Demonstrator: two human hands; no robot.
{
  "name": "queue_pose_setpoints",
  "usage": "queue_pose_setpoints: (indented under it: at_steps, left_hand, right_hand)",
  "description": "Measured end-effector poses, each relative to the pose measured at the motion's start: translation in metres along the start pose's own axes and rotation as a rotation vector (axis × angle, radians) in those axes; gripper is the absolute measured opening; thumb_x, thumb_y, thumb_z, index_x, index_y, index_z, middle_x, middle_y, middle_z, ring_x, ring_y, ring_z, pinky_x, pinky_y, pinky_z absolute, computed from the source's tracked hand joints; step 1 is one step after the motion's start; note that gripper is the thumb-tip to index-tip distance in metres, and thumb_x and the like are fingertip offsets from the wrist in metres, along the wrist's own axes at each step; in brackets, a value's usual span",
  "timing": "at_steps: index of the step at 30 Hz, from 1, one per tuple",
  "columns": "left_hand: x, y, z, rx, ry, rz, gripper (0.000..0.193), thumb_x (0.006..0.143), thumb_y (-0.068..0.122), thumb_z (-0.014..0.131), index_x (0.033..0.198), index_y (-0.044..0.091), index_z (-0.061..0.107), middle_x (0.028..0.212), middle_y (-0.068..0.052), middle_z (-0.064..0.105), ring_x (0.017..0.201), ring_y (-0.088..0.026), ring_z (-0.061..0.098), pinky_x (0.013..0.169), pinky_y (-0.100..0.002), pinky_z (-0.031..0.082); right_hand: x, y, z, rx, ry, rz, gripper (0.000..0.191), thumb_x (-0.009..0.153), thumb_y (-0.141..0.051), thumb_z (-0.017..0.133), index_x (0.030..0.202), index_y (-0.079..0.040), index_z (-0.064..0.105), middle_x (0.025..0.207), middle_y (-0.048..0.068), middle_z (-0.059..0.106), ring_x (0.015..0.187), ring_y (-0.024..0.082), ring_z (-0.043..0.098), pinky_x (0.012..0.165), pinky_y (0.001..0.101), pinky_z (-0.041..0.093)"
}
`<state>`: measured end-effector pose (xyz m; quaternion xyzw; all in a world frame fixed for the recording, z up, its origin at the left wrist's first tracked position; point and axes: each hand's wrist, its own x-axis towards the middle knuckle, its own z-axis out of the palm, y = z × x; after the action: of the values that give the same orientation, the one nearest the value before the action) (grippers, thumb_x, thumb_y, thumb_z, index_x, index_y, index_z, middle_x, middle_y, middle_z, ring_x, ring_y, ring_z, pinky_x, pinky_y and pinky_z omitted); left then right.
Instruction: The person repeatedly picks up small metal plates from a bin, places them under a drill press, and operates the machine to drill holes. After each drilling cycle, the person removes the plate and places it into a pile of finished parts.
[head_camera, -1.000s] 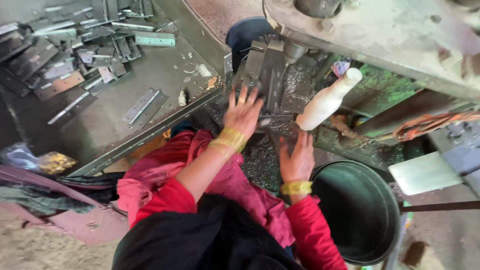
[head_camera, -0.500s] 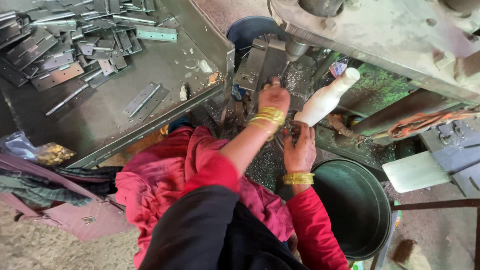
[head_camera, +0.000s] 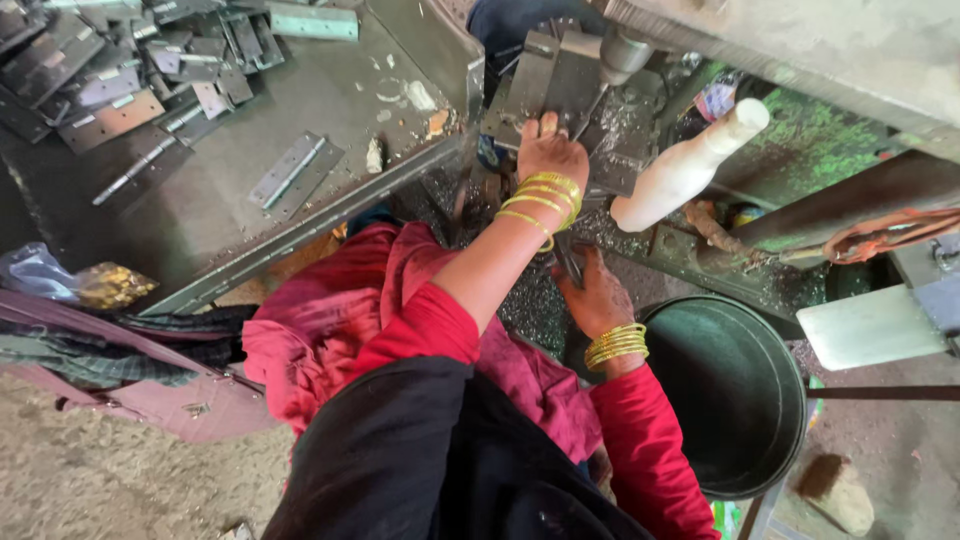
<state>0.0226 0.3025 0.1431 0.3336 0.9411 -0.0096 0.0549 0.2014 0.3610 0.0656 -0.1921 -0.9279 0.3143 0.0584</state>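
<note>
Left hand (head_camera: 548, 152): your fingers lie flat on the steel block (head_camera: 560, 75) under the drill spindle (head_camera: 622, 50); nothing gripped.
Right hand (head_camera: 597, 295): closed on a small dark piece, unclear.
Risk: fingers near spindle; bangles (head_camera: 545, 192) may snag; swarf (head_camera: 530, 310) cuts.

Left hand (head_camera: 550, 152) reaches forward, fingers (head_camera: 547, 125) on the grey metal block (head_camera: 555, 80) of the machine. Right hand (head_camera: 595, 295) lower, fingers curled on a dark metal piece (head_camera: 568, 262). White bottle (head_camera: 688, 165) lies tilted just right of the left hand. Dark bucket (head_camera: 735, 390) beside the right wrist. Hinges (head_camera: 292, 170) scattered on the worktop (head_camera: 230, 215).
</note>
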Motion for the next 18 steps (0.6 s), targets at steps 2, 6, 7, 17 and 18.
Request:
queue_pose_setpoints:
  at_steps: [2, 6, 7, 17, 18]
  left_hand:
    - [-0.004, -0.004, -0.001, -0.001, 0.036, -0.016, 0.027, 0.098, 0.018, 0.056, 0.115, 0.01, 0.076, 0.133, -0.009, 0.068, 0.137, -0.023, 0.045, 0.107, -0.044, 0.031]
    - [-0.003, -0.014, 0.018, -0.035, 0.064, -0.012, 0.03, 0.087, 0.02, 0.061, 0.111, 0.01, 0.076, 0.142, -0.009, 0.058, 0.141, -0.025, 0.037, 0.107, -0.046, 0.025]
    - [0.001, -0.015, 0.025, -0.013, 0.105, -0.018, 0.03, 0.091, 0.019, 0.058, 0.112, 0.009, 0.077, 0.143, -0.01, 0.058, 0.142, -0.026, 0.037, 0.109, -0.046, 0.026]
    - [0.049, -0.023, 0.046, -0.07, 0.325, 0.006, 0.041, 0.081, 0.017, 0.057, 0.116, 0.008, 0.075, 0.149, -0.008, 0.056, 0.143, -0.031, 0.038, 0.103, -0.05, 0.025]
    - [0.043, -0.025, 0.044, -0.07, 0.286, 0.014, 0.038, 0.084, 0.019, 0.057, 0.116, 0.008, 0.075, 0.145, -0.008, 0.059, 0.142, -0.031, 0.038, 0.106, -0.05, 0.025]
  right_hand:
    - [-0.002, 0.006, 0.006, -0.004, -0.022, -0.001, 0.058, 0.091, -0.041, 0.066, 0.138, -0.011, 0.05, 0.116, 0.025, 0.07, 0.108, 0.048, 0.065, 0.088, 0.0554, 0.05]
    - [-0.005, 0.012, 0.014, 0.032, -0.004, -0.045, 0.056, 0.092, -0.041, 0.068, 0.136, -0.009, 0.051, 0.115, 0.026, 0.07, 0.109, 0.048, 0.065, 0.088, 0.0553, 0.05]
    - [-0.004, 0.013, 0.015, 0.022, 0.0, -0.054, 0.056, 0.093, -0.04, 0.069, 0.135, -0.009, 0.051, 0.115, 0.026, 0.07, 0.109, 0.049, 0.064, 0.087, 0.0557, 0.05]
    - [0.005, 0.108, 0.102, -0.074, -0.098, 0.179, 0.05, 0.087, -0.042, 0.074, 0.113, -0.003, 0.057, 0.098, 0.027, 0.072, 0.094, 0.047, 0.072, 0.079, 0.0524, 0.056]
    - [-0.009, 0.118, 0.126, 0.041, -0.038, 0.169, 0.042, 0.087, -0.038, 0.072, 0.109, -0.004, 0.06, 0.095, 0.027, 0.071, 0.094, 0.047, 0.07, 0.08, 0.0527, 0.056]
